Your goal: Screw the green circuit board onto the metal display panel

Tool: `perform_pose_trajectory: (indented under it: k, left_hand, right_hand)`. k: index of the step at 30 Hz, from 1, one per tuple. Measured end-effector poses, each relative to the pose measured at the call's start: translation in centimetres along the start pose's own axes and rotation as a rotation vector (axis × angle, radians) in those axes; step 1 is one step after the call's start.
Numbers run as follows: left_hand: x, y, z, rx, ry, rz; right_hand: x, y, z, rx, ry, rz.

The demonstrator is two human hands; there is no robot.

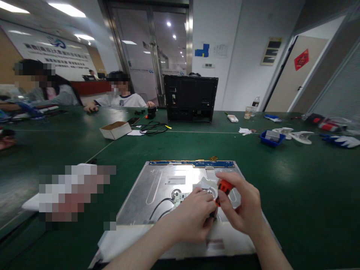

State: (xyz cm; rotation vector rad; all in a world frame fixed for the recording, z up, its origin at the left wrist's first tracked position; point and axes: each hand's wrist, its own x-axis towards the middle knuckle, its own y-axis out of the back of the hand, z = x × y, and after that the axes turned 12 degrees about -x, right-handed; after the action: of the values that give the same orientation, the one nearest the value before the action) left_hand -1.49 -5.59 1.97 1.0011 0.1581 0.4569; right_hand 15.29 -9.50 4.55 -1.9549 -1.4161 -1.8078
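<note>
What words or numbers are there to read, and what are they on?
Big wall sign: "大" seems to show; the rest is blurred.
Red door sign: one character, too blurred.
Metal panel: its label is too small.
Glass doors: writing too small.
Bottle: label too small.

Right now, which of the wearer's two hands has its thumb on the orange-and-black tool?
The right hand: its thumb and fingers pinch the orange-and-black tool. The left hand is instead curled over the metal panel, fingertips mostly hidden.

own hands [197, 212] [244, 200] 2 | panel [140, 191] 1 | tray [271, 143] 1 | bottle [255, 101] 1
</note>
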Motion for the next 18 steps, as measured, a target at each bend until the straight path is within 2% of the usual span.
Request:
perform_pose_trajectory:
  k: [10, 18]
  left_hand:
    - [-0.02, 0.00, 0.09, -0.018, -0.015, 0.023]
    - [0.08, 0.12, 0.09, -0.007, 0.002, 0.003]
  right_hand:
    - [0.15, -0.08, -0.08, -0.055, 0.005, 0.024]
    - [0.15, 0.23, -0.15, 0.077, -0.027, -0.050]
